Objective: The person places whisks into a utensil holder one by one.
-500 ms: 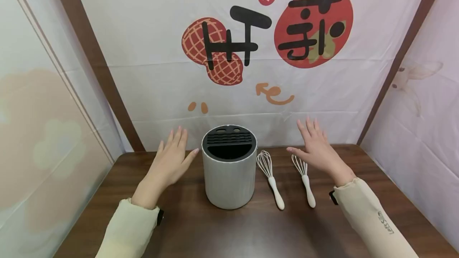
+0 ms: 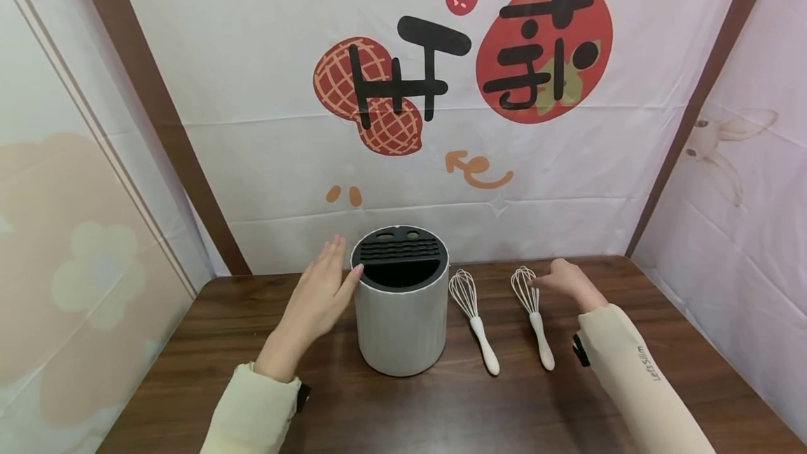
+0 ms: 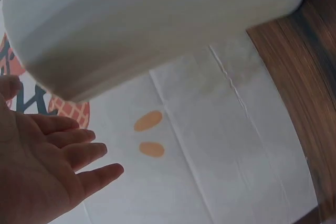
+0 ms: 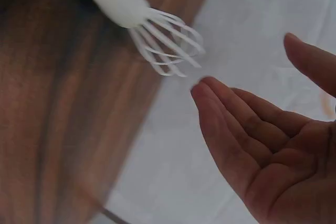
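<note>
A light grey utensil holder (image 2: 402, 333) with a black slotted lid (image 2: 400, 252) stands upright on the table. Just left of it is my left hand (image 2: 317, 298), its fingers extended and its thumb close to the rim; whether they touch I cannot tell. In the left wrist view that hand (image 3: 42, 166) has an empty palm below the holder's wall (image 3: 157, 19). Two white whisks lie to the right, the nearer whisk (image 2: 477, 335) beside the holder and the farther whisk (image 2: 538, 328) by my right hand (image 2: 567, 280). Bent, loose fingers (image 4: 236, 124) show near its wires, holding nothing.
The dark wooden table (image 2: 403, 419) ends at a printed white cloth backdrop (image 2: 277, 167). Cloth panels also rise on the left and right, with brown strips (image 2: 157, 118) along the corners.
My left hand has moved right, closer to the holder. My right hand has lowered toward the farther whisk, and its fingers have bent. The view has shifted slightly.
</note>
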The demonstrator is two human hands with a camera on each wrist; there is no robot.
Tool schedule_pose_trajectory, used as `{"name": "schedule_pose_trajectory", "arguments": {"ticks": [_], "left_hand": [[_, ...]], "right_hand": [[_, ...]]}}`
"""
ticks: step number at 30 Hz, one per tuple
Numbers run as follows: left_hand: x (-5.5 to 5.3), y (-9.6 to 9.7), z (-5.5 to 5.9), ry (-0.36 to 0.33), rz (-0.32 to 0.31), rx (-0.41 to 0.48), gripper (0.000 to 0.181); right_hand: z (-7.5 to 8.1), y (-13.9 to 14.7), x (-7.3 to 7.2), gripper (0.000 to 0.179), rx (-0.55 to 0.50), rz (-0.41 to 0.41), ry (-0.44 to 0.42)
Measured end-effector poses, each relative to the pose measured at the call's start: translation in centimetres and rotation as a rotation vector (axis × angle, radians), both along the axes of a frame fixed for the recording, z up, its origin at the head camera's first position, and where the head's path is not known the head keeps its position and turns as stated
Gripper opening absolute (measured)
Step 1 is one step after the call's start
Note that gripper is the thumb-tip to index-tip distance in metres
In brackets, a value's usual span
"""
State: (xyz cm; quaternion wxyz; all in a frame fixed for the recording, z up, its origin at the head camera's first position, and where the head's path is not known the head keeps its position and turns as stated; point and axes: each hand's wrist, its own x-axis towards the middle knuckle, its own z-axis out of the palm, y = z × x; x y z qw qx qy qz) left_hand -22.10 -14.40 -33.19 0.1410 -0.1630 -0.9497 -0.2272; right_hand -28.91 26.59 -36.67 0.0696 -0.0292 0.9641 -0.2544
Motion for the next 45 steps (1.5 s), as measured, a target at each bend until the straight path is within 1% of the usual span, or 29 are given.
{"name": "schedule_pose_trajectory", "arguments": {"ticks": [3, 6, 8, 11, 15, 21, 27, 31, 36, 39, 42, 45], "left_hand": [[-0.2, 0.6, 0.0, 0.004, -0.009, 0.011, 0.064], [-0.4, 0.8, -0.1, -0.002, -0.011, 0.015, 0.061], [-0.4, 0.9, -0.2, -0.012, -0.006, 0.016, 0.061], [-0.4, 0.9, -0.3, -0.027, 0.004, 0.02, 0.061], [-0.4, 0.9, -0.6, -0.026, 0.007, 0.032, 0.062], [-0.4, 1.2, -0.9, -0.015, 0.007, 0.057, 0.061], [-0.4, 1.4, -0.9, -0.011, 0.009, 0.059, 0.06], [-0.5, 1.7, -0.8, -0.014, 0.032, 0.006, 0.06], [-0.5, 2.0, -0.2, -0.02, 0.055, -0.092, 0.059], [-0.5, 2.2, 0.1, -0.027, 0.063, -0.139, 0.058], [-0.4, 2.1, 0.1, -0.024, 0.071, -0.169, 0.056], [-0.4, 2.0, 0.1, -0.008, 0.076, -0.174, 0.054]], "right_hand": [[-1.1, 0.2, -0.4, 0.028, -0.028, -0.055, -0.055], [-2.3, 0.2, -0.9, 0.022, -0.083, -0.107, -0.112], [-3.1, 0.1, -1.1, 0.022, -0.115, -0.138, -0.145], [-4.1, 0.0, -1.1, 0.022, -0.176, -0.177, -0.19], [-4.9, 0.0, -0.7, 0.024, -0.238, -0.223, -0.226], [-5.4, 0.0, 0.0, 0.031, -0.267, -0.244, -0.225], [-5.9, 0.0, 0.2, 0.036, -0.291, -0.263, -0.224], [-6.4, 0.1, 0.1, 0.033, -0.294, -0.269, -0.209], [-7.0, 0.4, 0.1, 0.029, -0.3, -0.28, -0.185], [-7.3, 0.5, 0.2, 0.027, -0.323, -0.293, -0.178], [-7.6, 0.7, 0.1, 0.023, -0.335, -0.294, -0.173], [-7.9, 0.7, 0.0, 0.022, -0.353, -0.299, -0.17]]}}
